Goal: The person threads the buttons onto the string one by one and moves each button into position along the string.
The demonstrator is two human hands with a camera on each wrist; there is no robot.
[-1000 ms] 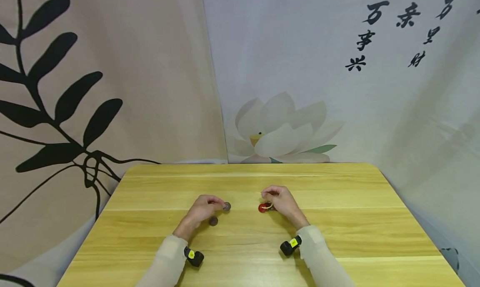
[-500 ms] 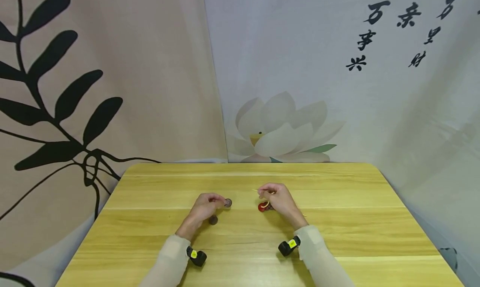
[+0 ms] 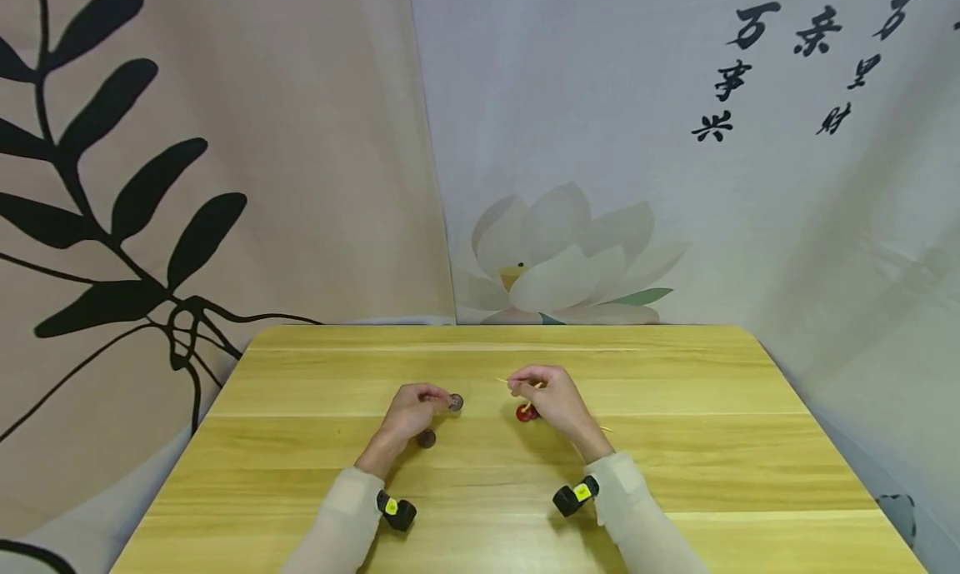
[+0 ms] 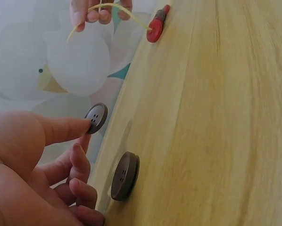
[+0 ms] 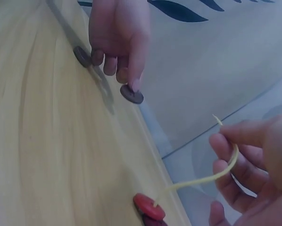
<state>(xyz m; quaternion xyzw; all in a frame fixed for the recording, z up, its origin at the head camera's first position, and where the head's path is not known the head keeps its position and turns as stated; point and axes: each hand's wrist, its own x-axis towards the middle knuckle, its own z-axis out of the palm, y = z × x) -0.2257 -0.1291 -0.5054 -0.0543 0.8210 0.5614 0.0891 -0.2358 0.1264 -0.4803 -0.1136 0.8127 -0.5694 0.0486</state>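
Observation:
My left hand (image 3: pixel 411 411) pinches a dark brown four-hole button (image 4: pixel 97 117) between thumb and fingertips, raised above the table. Close below it, another dark brown button (image 4: pixel 124 178) lies on the wood, with what looks like a second disc edge under it. My right hand (image 3: pixel 553 399) pinches a yellow cord (image 5: pixel 202 181) near its tip, and the short free end points toward the left hand. From those fingers the cord curves down into a red button (image 5: pixel 148 205) on the table. Darker and red buttons (image 4: pixel 162 14) sit right behind that one.
Both hands work over a light wooden table (image 3: pixel 480 491). A short yellow cord end (image 3: pixel 606 429) shows beside the right wrist. Each forearm wears a black wrist camera (image 3: pixel 397 514). Behind the table's far edge hangs a printed cloth backdrop (image 3: pixel 337 141).
My right hand has shifted slightly left and away from me, and the cord's tip now sticks out past its fingers. The left hand, still pinching the button, has moved slightly away from me.

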